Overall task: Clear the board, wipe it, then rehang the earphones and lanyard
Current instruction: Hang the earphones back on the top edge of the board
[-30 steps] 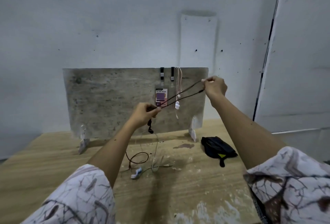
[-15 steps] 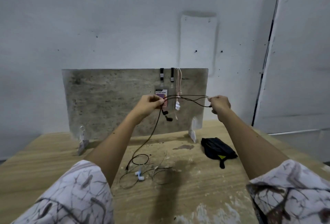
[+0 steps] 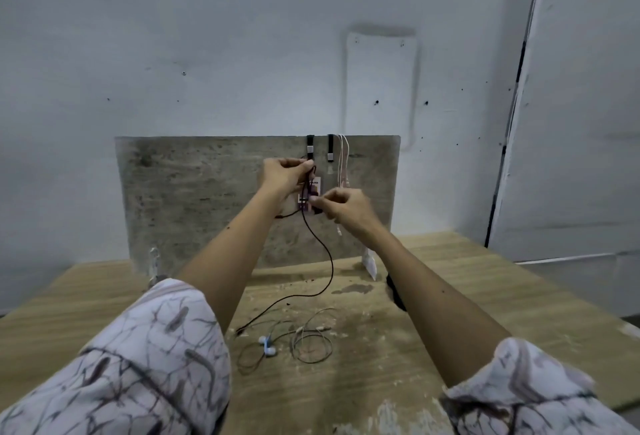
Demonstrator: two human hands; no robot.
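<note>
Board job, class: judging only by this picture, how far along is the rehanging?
Done: the lanyard and pink-white earphones already hang on the board. In hand: the left hand and right hand hold the black earphone cable at the board. Left: the blue-bud earphones lie on the table.

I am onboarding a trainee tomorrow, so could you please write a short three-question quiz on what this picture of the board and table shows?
1. True or false: the white earphones hang on the board.
2. What do the left hand and right hand hold? A) a cloth B) the black earphone cable C) a pen
3. Which earphones lie on the table, untouched by either hand?

Key
1. True; they hang near the board's top edge, beside the black lanyard straps.
2. B; both hands pinch it in front of the board.
3. The blue-tipped earphones, with their cable looped loosely.
</note>
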